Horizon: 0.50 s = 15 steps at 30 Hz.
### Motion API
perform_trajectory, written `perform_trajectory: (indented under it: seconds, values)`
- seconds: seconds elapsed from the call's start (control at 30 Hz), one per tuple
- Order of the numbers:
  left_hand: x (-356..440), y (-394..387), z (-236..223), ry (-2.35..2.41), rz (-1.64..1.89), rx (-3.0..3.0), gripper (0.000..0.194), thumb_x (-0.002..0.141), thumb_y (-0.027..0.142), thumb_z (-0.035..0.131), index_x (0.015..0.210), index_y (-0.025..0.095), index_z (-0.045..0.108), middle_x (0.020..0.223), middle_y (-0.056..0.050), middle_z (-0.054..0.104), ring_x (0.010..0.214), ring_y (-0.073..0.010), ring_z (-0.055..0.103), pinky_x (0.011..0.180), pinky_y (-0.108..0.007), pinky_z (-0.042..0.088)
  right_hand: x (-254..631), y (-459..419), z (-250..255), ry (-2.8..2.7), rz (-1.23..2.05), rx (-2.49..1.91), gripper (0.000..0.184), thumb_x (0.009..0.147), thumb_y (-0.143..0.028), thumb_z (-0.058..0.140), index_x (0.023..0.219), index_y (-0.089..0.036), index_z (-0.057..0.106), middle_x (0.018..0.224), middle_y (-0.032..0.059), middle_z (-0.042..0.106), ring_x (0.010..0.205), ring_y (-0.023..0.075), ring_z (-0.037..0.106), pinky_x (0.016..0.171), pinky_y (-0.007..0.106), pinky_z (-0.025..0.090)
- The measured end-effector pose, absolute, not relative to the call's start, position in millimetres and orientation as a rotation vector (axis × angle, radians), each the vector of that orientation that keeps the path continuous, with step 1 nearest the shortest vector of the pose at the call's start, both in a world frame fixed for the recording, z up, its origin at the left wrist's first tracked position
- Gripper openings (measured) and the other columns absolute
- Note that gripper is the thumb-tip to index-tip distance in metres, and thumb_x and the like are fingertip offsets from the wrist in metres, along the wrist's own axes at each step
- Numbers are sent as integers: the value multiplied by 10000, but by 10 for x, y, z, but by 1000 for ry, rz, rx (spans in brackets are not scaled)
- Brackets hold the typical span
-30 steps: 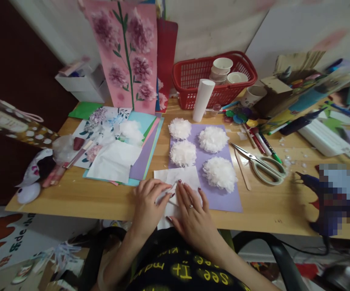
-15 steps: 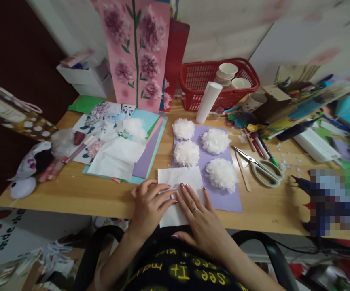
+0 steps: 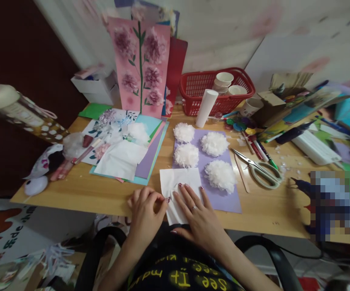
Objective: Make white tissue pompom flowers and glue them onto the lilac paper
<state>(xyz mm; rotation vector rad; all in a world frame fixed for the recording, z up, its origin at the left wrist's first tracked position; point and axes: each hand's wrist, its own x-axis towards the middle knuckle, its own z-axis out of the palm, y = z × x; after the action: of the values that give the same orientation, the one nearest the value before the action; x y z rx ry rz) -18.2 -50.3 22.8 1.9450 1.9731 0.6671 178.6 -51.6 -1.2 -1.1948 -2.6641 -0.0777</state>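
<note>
A white square of tissue paper [image 3: 181, 176] lies at the front edge of the table, partly over a purple sheet [image 3: 225, 203]. My right hand [image 3: 197, 208] rests flat on the tissue, fingers stretched out and a ring on one of them. At the tissue's left edge, the thumb and forefinger of my left hand [image 3: 149, 208] are pinched together on the paper, the other fingers curled. Several fluffy white paper flowers [image 3: 220, 176] sit on the purple sheet just beyond my hands.
Scissors [image 3: 258, 169] and a wooden stick [image 3: 241, 171] lie to the right. A red basket [image 3: 189, 95] with paper cups and a white paper roll [image 3: 206, 108] stand behind. At left are stacked coloured papers [image 3: 150, 161] under another white tissue [image 3: 120, 159].
My left hand has drawn back a little to the left, and its fingers have closed at the tissue's edge. My right hand stays flat on the tissue. The view has shifted slightly.
</note>
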Motion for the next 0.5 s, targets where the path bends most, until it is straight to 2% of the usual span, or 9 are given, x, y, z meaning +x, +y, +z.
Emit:
perform_trajectory:
  seconds: [0.13, 0.33, 0.4, 0.5]
  values:
    - [-135, -462, 299, 1870, 738, 1887, 154, 826, 202, 576, 673, 222, 575, 770, -13, 667, 826, -227, 561, 779, -372, 366, 1780, -545, -22, -2654, -116, -1181, 869, 904, -712, 464, 1514, -100, 379, 1564, 191, 393, 1441, 377, 330, 1122, 600, 316]
    - [-176, -350, 355, 1686, 856, 1665, 225, 870, 327, 557, 675, 215, 560, 720, -16, 644, 761, -202, 592, 742, -330, 440, 1777, -557, -51, -2583, -117, -1204, 810, 928, -686, 441, 1503, -117, 406, 1554, 166, 420, 1424, 356, 367, 1113, 556, 354]
    - [-177, -330, 344, 1584, 847, 1554, 217, 892, 354, 549, 735, 209, 590, 762, -29, 678, 773, -200, 636, 750, -319, 480, 1778, -553, -63, -2576, -114, -1196, 819, 919, -692, 454, 1501, -118, 408, 1548, 164, 430, 1419, 353, 375, 1110, 552, 360]
    - [-211, -359, 330, 1428, 826, 1513, 174, 931, 316, 513, 995, 210, 635, 872, -47, 726, 875, -204, 689, 855, -335, 514, 1774, -552, -72, -2577, -110, -1192, 810, 914, -670, 493, 1498, -115, 411, 1549, 168, 427, 1420, 354, 374, 1105, 560, 364]
